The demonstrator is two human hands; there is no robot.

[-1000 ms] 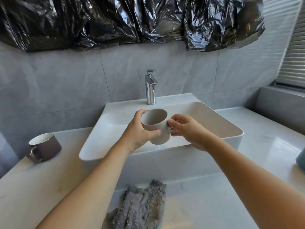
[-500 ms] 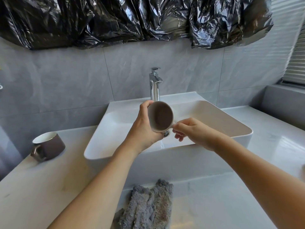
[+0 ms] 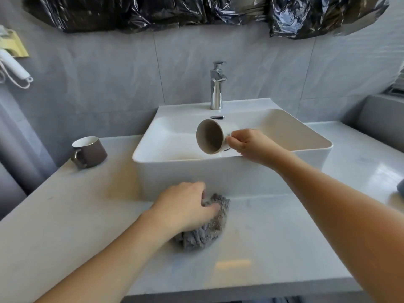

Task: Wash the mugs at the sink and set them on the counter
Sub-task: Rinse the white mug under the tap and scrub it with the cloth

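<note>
1. The beige mug hangs tipped on its side over the white sink, mouth turned toward the viewer.
2. The right hand pinches it at the handle side with curled fingers.
3. At six o'clock from the sink, the left hand grips a grey cloth on the tabletop, fingers curled into it.
4. A brown mug stands upright at nine o'clock.
5. The chrome tap rises at twelve.
</note>
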